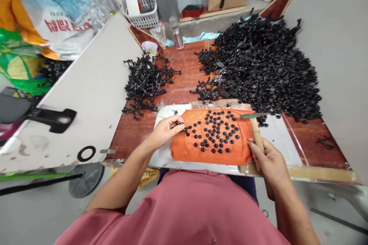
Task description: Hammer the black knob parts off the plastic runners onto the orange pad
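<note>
An orange cloth-covered pad [184,149] lies in front of me, with many small round black pieces [217,132] scattered over its middle. At its left edge my left hand [169,128] pinches a small branched black plastic part [186,129] between thumb and fingers. My right hand [268,155] is wrapped round the wooden handle of a hammer [257,130] at the pad's right edge. The hammer's narrow head, dark with a green stripe, sits at the pad's upper right corner.
A large heap of black parts [267,69] covers the back right of the reddish wooden table [184,69]. A smaller pile of branched black parts [146,80] is at left. Behind stand a metal bottle [177,36] and a white basket [142,17]. White side panels [83,95] flank the table.
</note>
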`<state>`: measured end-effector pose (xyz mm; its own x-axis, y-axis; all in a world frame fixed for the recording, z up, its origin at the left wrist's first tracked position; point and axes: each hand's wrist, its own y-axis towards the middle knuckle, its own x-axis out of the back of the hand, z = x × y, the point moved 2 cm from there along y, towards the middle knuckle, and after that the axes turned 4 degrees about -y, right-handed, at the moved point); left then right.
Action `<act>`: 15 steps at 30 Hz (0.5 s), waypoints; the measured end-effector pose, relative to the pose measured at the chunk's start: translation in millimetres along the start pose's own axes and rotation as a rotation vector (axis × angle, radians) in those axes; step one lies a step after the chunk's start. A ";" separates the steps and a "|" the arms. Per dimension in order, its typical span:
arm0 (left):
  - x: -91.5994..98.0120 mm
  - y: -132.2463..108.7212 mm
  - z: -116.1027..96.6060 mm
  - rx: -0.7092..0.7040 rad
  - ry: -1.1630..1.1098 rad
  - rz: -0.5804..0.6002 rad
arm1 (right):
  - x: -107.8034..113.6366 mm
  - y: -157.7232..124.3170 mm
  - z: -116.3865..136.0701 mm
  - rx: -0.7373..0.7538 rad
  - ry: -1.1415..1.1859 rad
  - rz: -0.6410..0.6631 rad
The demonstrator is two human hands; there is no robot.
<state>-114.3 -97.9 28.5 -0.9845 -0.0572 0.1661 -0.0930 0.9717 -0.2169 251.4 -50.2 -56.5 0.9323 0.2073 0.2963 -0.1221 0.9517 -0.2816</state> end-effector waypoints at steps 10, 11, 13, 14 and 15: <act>-20.8 -15.0 47.2 0.204 -0.134 -0.124 | -2.9 -5.2 2.6 -0.058 0.085 -0.007; -21.8 -15.7 50.1 0.226 -0.132 -0.118 | -2.9 -5.3 3.0 -0.046 0.079 -0.011; -22.5 -16.2 55.3 0.217 -0.085 -0.130 | -2.7 -5.2 3.8 -0.040 0.069 -0.012; -22.6 -16.0 57.4 0.187 -0.055 -0.146 | -2.6 -5.1 4.3 -0.044 0.067 -0.008; -22.9 -15.4 59.0 0.149 -0.027 -0.163 | -2.6 -5.0 5.0 -0.050 0.067 -0.005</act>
<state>-99.1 -125.1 -28.7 -0.9581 -0.2187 0.1849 -0.2701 0.9046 -0.3299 247.9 -54.4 -51.3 0.9539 0.1851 0.2363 -0.1016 0.9398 -0.3263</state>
